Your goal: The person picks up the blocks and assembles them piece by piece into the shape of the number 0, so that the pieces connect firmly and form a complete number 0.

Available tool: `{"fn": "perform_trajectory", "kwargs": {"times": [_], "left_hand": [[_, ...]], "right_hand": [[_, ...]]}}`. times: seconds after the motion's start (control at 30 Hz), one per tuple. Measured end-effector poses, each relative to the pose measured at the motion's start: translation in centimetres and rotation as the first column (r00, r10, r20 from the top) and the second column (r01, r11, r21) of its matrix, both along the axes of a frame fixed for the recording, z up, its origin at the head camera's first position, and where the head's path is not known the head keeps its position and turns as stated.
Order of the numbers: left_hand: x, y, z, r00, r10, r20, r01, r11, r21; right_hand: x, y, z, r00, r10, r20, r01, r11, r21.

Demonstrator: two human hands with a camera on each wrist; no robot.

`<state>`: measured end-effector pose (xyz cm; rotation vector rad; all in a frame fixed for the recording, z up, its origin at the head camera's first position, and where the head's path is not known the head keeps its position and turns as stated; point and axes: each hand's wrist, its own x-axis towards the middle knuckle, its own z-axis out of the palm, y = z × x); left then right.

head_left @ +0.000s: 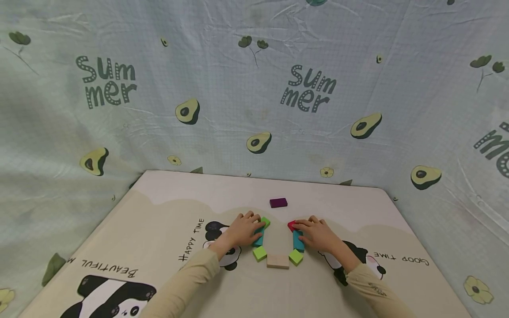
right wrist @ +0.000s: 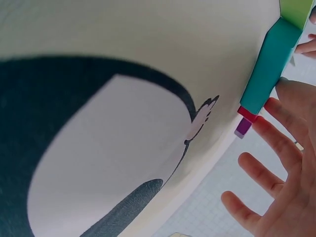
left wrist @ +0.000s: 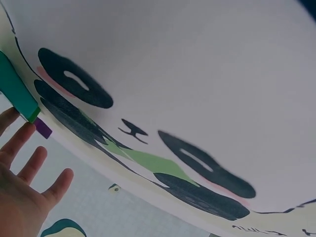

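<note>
Several coloured blocks form a U shape on the table. My left hand (head_left: 241, 230) touches the upper left green block (head_left: 266, 222) and the teal block (head_left: 258, 241) under it, with its fingers stretched out. On the other side, my right hand (head_left: 318, 235) has fingertips at a red block (head_left: 291, 225), while its thumb lies against a second teal block (head_left: 298, 243). Two lime green blocks, one on the left (head_left: 260, 253) and one on the right (head_left: 296, 257), stand at the lower corners. Between them lies a plain wooden block (head_left: 278, 261).
A purple block (head_left: 278, 202) lies apart, beyond the U. The table (head_left: 171, 198) has a cover printed with pandas and lettering. Behind it and at both sides hangs a pale curtain (head_left: 222, 79) with avocado prints.
</note>
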<state>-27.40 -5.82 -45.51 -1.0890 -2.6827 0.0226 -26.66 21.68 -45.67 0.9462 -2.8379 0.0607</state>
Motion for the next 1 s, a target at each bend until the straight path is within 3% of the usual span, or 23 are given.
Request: {"fn": "perform_trajectory", "kwargs": {"times": [0.6,0.73,1.0], "left_hand": [[-0.19,-0.07,-0.41,0.999,0.001,-0.038,-0.001,1.0,0.009],[-0.3,-0.09,-0.14,0.998,-0.011,-0.063,0.012,1.0,0.016],[0.13,-0.43,0.49,0.997,-0.054,-0.046,0.054,0.999,-0.003]], "right_hand": [[-0.25,0.19,-0.1,1.0,0.03,0.0,-0.03,0.999,-0.033],[-0.25,0.14,-0.07,0.999,0.033,0.001,-0.033,0.999,-0.034],[-0.06,0.07,0.05,1.0,0.029,-0.007,-0.029,0.999,-0.031]]}}
